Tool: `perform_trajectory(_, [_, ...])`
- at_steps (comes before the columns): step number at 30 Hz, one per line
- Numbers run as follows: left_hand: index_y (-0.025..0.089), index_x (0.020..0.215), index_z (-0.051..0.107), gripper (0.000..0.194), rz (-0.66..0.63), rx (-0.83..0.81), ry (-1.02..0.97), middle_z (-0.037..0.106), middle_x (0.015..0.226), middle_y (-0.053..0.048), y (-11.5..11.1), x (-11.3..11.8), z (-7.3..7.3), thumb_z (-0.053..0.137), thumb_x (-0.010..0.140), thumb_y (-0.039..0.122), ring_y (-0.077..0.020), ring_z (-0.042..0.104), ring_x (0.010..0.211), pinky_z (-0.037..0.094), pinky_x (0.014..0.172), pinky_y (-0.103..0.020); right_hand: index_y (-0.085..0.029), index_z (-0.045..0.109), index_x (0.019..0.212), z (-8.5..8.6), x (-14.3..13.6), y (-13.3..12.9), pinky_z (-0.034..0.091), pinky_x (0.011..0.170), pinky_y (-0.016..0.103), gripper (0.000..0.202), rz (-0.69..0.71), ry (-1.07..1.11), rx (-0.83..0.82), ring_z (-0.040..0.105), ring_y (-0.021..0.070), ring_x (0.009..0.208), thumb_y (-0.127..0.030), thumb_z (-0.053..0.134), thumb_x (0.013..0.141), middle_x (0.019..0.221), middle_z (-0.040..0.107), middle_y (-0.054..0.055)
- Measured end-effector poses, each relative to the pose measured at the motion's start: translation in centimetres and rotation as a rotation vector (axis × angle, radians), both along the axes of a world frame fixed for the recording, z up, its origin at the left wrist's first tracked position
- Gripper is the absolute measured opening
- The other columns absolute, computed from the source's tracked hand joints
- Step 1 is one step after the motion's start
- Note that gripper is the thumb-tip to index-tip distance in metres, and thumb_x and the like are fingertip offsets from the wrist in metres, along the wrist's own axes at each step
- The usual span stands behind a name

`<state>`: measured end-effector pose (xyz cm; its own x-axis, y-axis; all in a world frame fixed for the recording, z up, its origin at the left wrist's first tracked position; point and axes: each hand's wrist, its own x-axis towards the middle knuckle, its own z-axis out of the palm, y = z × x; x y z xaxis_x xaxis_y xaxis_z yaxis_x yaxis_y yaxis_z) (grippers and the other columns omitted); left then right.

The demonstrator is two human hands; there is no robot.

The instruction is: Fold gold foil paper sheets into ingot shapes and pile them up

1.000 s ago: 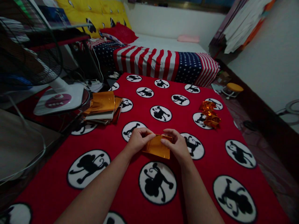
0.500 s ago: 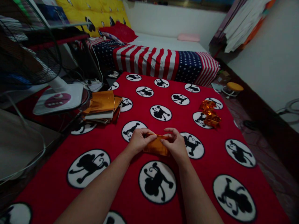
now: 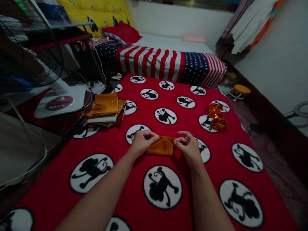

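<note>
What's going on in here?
Someone's left hand pinches the left end of a small shiny orange sheet over a red monkey-print cloth. The right hand touches or nearly touches its upper right corner. A stack of orange and white sheets lies to the left, shiny orange pieces to the right.

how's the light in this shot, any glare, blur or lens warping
Head view: dim light, murkiest around the fan; same head view: small bright glints on the shiny orange pieces, the left hand and right hand fairly clear; head view again: wide-angle stretching toward the edges.
</note>
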<state>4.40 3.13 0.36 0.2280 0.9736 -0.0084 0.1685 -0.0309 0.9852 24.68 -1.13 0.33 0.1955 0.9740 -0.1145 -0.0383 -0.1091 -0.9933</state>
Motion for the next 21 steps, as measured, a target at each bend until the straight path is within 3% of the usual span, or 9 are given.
perform_trajectory(4, [0.012,0.075,0.073,0.022,0.014,-0.01,-0.012,0.072,0.071,-0.005,0.1,-0.1,-0.1,0.071,0.072,0.034,-0.0145,0.062,0.064,0.046,0.059,-0.022,-0.02,0.057,0.095,0.1,-0.1,0.0,0.051,0.059,0.025,0.036,-0.067,0.045,0.047,0.063,0.0149,0.068,-0.03,0.073,0.065,0.08,0.068,0.002])
perform_trajectory(8, [0.012,0.076,0.073,0.022,-0.005,0.004,0.006,0.072,0.073,-0.005,0.1,-0.1,-0.1,0.07,0.073,0.033,-0.0146,0.063,0.065,0.046,0.06,-0.022,-0.019,0.061,0.1,0.7,-1.3,-0.2,0.052,0.068,0.027,0.043,0.053,0.036,0.032,0.065,0.0192,0.084,-0.038,0.077,0.065,0.094,0.069,0.007])
perform_trajectory(13, [0.012,0.072,0.072,0.019,-0.019,0.019,0.025,0.072,0.072,-0.005,0.0,0.1,0.1,0.07,0.072,0.031,-0.0148,0.063,0.065,0.047,0.06,-0.022,-0.018,0.065,0.082,0.5,-2.6,-0.3,0.049,0.06,0.025,0.026,0.131,-0.083,-0.032,0.061,0.0157,0.066,-0.035,0.077,0.066,0.074,0.067,0.002])
perform_trajectory(17, [0.012,0.074,0.072,0.019,-0.051,0.015,0.009,0.071,0.071,-0.005,0.0,0.2,0.1,0.07,0.073,0.031,-0.014,0.063,0.064,0.047,0.06,-0.022,-0.016,0.064,0.073,0.3,-2.8,-0.4,0.046,0.052,0.023,0.021,0.131,-0.052,-0.082,0.058,0.0137,0.055,-0.034,0.074,0.066,0.063,0.064,0.0])
perform_trajectory(21, [0.013,0.097,0.068,0.034,-0.093,-0.008,-0.029,0.068,0.072,-0.003,-0.1,0.1,0.2,0.074,0.069,0.031,-0.0128,0.062,0.062,0.045,0.056,-0.02,-0.016,0.064,0.07,0.3,-2.8,-0.4,0.045,0.05,0.022,0.02,0.098,-0.039,-0.085,0.056,0.0127,0.052,-0.032,0.074,0.065,0.059,0.061,-0.001])
